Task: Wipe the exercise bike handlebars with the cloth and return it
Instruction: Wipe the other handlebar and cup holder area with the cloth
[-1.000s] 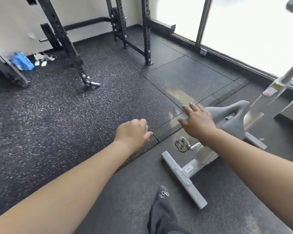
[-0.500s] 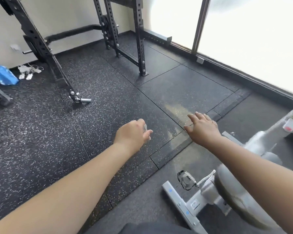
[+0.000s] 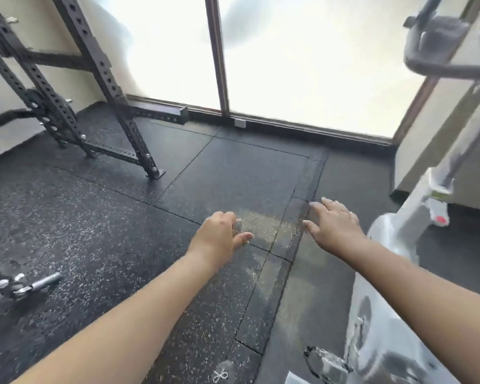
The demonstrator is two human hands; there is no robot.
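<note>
Fingers (image 3: pixel 315 205) below blurred handlebars (image 3: pixel 438 66).

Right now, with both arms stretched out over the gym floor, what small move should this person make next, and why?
Probably lift the right hand up and to the right toward the handlebars. No cloth is visible anywhere in this view; the right hand is open and empty beside the white bike frame, and the left hand is loosely curled, perhaps around something small. The cloth must be found first, perhaps near the bars.
</note>
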